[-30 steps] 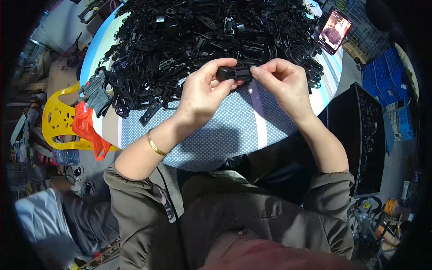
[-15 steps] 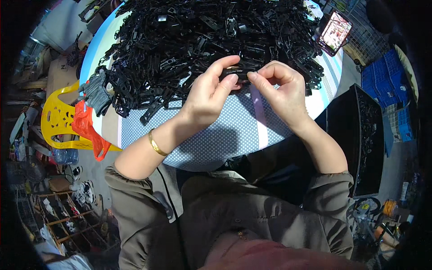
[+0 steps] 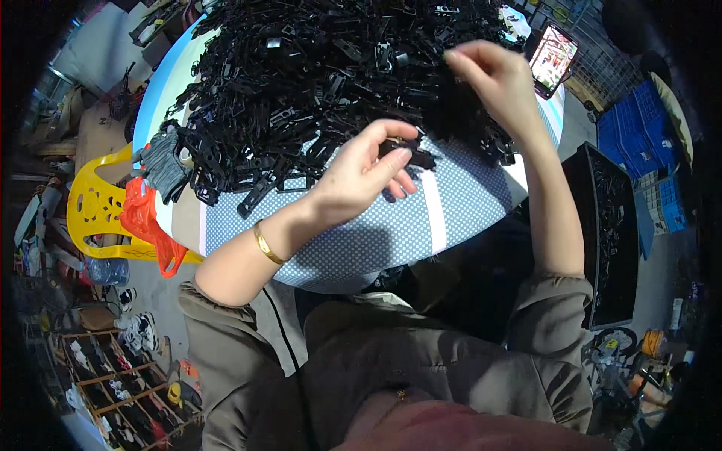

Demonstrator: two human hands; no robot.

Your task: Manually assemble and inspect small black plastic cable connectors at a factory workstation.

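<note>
2 bare forearms [image 3: 555, 214] reach forward: left hand [image 3: 365, 173] nearer the body, fingers [image 3: 392, 129] curled, thumb [image 3: 387, 165] opposite! And the right hand [image 3: 498, 75], farther out, thumb and forefinger [image 3: 475, 49] close together!

A cluttered makeshift workshop; black parts [image 3: 301, 83] heaped on the bench [image 3: 346, 244]; blue crates [image 3: 635, 131] right of it; shoe rack [image 3: 132, 399] lower left.

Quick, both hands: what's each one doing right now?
Left hand: closed, holding a small black part.
Right hand: over the black pile; whether it holds anything cannot be told.
</note>
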